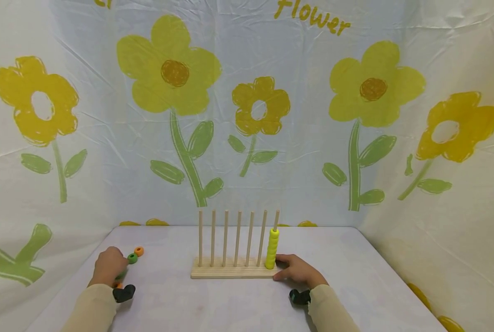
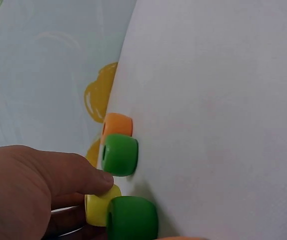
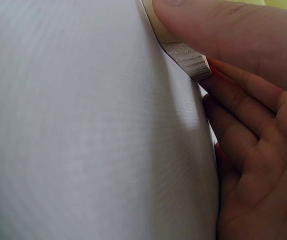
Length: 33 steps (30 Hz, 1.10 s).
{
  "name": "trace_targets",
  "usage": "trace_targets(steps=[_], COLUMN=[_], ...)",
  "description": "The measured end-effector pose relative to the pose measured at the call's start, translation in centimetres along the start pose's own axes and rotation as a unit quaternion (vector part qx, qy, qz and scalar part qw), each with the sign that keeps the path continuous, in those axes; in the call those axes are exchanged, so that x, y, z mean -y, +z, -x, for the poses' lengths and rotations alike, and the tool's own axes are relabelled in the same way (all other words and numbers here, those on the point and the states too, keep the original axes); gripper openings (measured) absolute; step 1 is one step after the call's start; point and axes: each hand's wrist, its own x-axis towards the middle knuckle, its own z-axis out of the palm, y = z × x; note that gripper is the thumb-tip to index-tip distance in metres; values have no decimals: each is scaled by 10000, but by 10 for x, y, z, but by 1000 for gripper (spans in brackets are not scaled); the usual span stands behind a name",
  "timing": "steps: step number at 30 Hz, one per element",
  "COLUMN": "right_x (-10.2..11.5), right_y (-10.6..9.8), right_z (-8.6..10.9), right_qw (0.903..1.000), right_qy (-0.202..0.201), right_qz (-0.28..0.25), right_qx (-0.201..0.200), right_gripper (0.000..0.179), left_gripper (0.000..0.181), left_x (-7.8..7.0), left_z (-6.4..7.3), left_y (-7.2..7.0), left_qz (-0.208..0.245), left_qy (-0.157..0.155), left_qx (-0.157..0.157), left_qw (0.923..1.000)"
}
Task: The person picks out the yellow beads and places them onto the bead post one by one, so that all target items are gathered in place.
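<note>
At the table's left, my left hand (image 1: pixel 110 266) pinches a yellow bead (image 2: pixel 98 207) between thumb and fingers, low over the tabletop. A green bead (image 2: pixel 133 219) sits right beside it, and another green bead (image 2: pixel 121 155) and an orange bead (image 2: pixel 117 125) lie just past the thumb. My right hand (image 1: pixel 297 269) grips the right end of a wooden peg stand (image 1: pixel 230 273), thumb on the near side and fingers behind. Several yellow beads (image 1: pixel 272 249) are stacked on its rightmost peg; the other pegs are bare.
The white table (image 1: pixel 168 304) meets a flower-printed cloth (image 1: pixel 247 193) at the back and both sides. Part of another orange bead (image 1: pixel 119 285) shows by the left wrist, next to a black wrist device (image 1: pixel 124 293).
</note>
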Motion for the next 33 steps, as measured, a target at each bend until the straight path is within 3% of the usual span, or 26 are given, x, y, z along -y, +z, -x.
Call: trace_targets(steps=[11, 33], right_x=[4, 4], right_y=[0, 0], right_z=[2, 2], right_qw=[10000, 10000], right_qy=[26, -57], right_qz=[-38, 14], right_qx=[19, 59], right_gripper=[75, 74], left_gripper=[41, 48], left_x=[-19, -52], left_z=[8, 17], left_y=[-10, -21], left_qz=[387, 462], left_qy=[-147, 956], left_qx=[6, 78], left_qw=[9991, 9943])
